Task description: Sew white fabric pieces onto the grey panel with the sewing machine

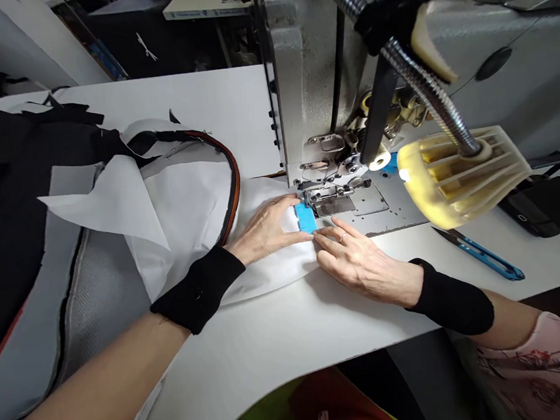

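A small bright blue patch with a notched edge (306, 218) lies on white fabric (276, 273) just left of the sewing machine's presser foot (311, 197). My left hand (268, 227) rests flat on the fabric, its index finger and thumb spread around the patch at the upper and lower edges. Close to the patch's lower right corner, my right hand (356, 255) touches down with its fingertips, the fingers slightly bent and apart. Its thumb is partly hidden. The white fabric belongs to a larger piece with a dark, orange-edged curved border (232, 181).
The grey sewing machine (296, 70) fills the upper right. A yellow lamp (460, 176) on a flexible metal neck hangs over its bed. Blue thread snips (485, 253) and a black device (551, 203) lie on the right. Dark and grey fabric (5, 190) is heaped on the left.
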`<state>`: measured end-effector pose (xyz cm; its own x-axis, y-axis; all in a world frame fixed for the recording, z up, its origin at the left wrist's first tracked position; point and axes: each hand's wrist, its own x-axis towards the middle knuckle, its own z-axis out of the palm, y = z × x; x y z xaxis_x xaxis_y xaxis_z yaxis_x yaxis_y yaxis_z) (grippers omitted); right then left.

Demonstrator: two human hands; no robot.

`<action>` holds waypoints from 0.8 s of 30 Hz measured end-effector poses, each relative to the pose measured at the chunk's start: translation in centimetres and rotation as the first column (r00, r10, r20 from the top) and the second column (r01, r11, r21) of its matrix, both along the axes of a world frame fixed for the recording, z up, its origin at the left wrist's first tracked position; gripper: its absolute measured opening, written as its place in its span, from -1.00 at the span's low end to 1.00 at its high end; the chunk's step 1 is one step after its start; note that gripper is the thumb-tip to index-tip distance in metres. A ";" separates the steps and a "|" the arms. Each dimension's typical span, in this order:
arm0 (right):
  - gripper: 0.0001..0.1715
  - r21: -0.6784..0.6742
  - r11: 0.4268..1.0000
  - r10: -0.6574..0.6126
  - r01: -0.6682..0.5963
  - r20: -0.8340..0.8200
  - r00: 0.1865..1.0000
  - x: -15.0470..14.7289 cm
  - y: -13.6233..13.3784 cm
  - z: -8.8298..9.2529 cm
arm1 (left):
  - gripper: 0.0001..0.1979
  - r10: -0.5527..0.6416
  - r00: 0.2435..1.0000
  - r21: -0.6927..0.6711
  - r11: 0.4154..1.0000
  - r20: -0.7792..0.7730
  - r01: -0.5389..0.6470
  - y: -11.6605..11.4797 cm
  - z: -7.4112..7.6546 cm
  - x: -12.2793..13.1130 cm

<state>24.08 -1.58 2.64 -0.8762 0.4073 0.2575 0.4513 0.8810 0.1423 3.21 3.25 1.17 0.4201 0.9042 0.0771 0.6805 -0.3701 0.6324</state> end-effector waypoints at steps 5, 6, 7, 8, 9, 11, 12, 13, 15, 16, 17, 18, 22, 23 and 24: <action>-0.78 0.028 1.000 -0.005 0.004 0.012 1.000 -0.1 -0.2 0.0 | -0.35 -0.012 1.000 0.018 1.000 0.019 0.011 0.0 0.0 0.0; -0.78 0.030 1.000 -0.003 0.003 0.015 1.000 -0.1 -0.3 0.1 | -0.34 -0.020 1.000 0.017 1.000 0.023 0.020 -0.1 0.0 -0.1; -0.78 0.028 1.000 0.000 0.000 0.018 1.000 0.0 -0.4 0.1 | -0.34 -0.030 0.999 0.012 0.999 0.024 0.030 -0.1 0.1 -0.1; -0.77 0.023 1.000 0.002 -0.003 0.021 1.000 0.0 -0.5 0.2 | -0.33 -0.040 0.999 0.005 0.999 0.026 0.040 -0.2 0.2 -0.2; -0.77 0.016 1.000 0.006 -0.007 0.021 1.000 0.0 -0.6 0.3 | -0.33 -0.050 0.998 -0.004 0.999 0.026 0.050 -0.3 0.3 -0.2; -0.76 -0.003 1.000 0.014 -0.014 0.018 1.000 0.1 -0.8 0.4 | -0.34 -0.066 0.998 -0.026 0.997 0.018 0.066 -0.4 0.5 -0.3; -0.76 -0.012 1.000 0.018 -0.018 0.015 1.000 0.1 -0.8 0.5 | -0.34 -0.072 0.997 -0.034 0.997 0.012 0.073 -0.4 0.6 -0.3; -0.76 -0.017 1.000 0.022 -0.022 0.014 1.000 0.2 -0.9 0.5 | -0.34 -0.076 0.997 -0.035 0.996 0.007 0.076 -0.5 0.7 -0.3; -0.77 -0.013 0.999 0.030 -0.030 0.014 0.999 0.2 -1.1 0.5 | -0.35 -0.080 0.997 -0.025 0.997 -0.001 0.080 -0.5 0.7 -0.3; -0.77 -0.005 0.999 0.033 -0.033 0.012 0.999 0.2 -1.2 0.5 | -0.36 -0.080 0.997 -0.013 0.997 -0.004 0.080 -0.5 0.6 -0.3; -0.77 0.004 0.999 0.035 -0.035 0.006 0.999 0.2 -1.3 0.4 | -0.37 -0.082 0.997 0.002 0.997 -0.007 0.082 -0.5 0.6 -0.3; -0.77 0.010 0.999 0.038 -0.038 -0.002 0.999 0.1 -1.4 0.3 | -0.37 -0.084 0.996 0.015 0.996 -0.011 0.084 -0.4 0.5 -0.3; -0.77 0.013 0.998 0.059 -0.058 -0.041 0.997 0.1 -1.9 0.0 | -0.38 -0.107 0.993 0.041 0.993 -0.041 0.108 -0.3 0.2 -0.4; -0.77 0.012 0.998 0.065 -0.065 -0.045 0.997 0.1 -1.9 0.0 | -0.38 -0.113 0.993 0.045 0.992 -0.047 0.115 -0.3 0.1 -0.4; -0.77 0.013 0.998 0.067 -0.067 -0.049 0.997 0.1 -2.0 -0.1 | -0.38 -0.119 0.992 0.049 0.991 -0.052 0.121 -0.2 0.1 -0.4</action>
<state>24.14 -3.54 2.56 -0.8876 0.3448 0.3053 0.3979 0.9079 0.1316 2.82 3.02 1.29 0.5297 0.8423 0.0998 0.6588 -0.4827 0.5771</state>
